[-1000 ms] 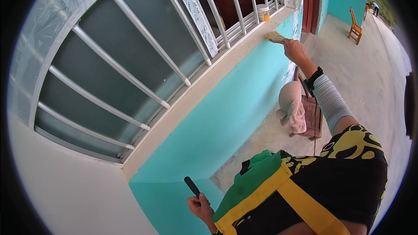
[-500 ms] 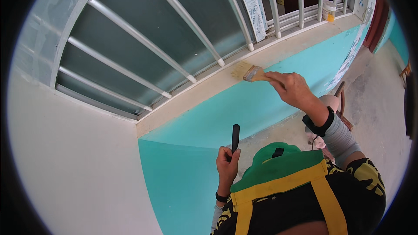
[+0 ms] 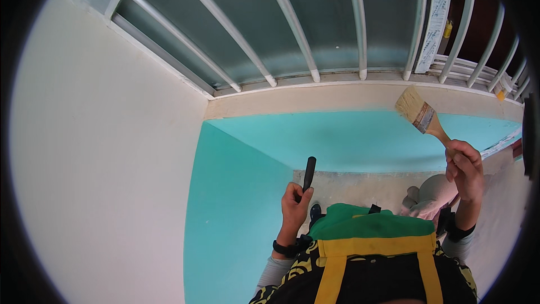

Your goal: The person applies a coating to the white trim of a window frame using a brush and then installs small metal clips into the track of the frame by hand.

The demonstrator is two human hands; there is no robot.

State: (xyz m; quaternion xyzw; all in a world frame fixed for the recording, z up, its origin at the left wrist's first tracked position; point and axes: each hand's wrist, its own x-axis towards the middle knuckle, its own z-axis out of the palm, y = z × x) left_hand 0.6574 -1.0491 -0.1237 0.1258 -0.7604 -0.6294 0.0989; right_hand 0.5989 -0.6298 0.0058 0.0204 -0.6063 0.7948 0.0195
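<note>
A flat paintbrush (image 3: 424, 117) with pale bristles, a metal band and a wooden handle is in my right hand (image 3: 468, 171). My fingers are closed round the handle's end. Its bristles point up and left, over the beige window ledge (image 3: 315, 97); whether they touch it I cannot tell. Low in the middle, my left hand (image 3: 295, 207) is closed round a black rod-like handle (image 3: 310, 172). That handle stands nearly upright, and its lower part is hidden by the hand. Below the ledge the wall (image 3: 349, 138) is turquoise.
Pale metal bars (image 3: 292, 19) cross the dark window glass above the ledge. A small container with yellow in it (image 3: 501, 94) stands at the far right of the sill. A white wall (image 3: 107, 152) fills the left. Something pinkish-grey and rounded (image 3: 436, 194) lies beyond my apron (image 3: 374, 246).
My view has turned to the right. The paintbrush has come away from its earlier place against the ledge, and its handle now slants down toward my right hand. My left hand keeps its hold.
</note>
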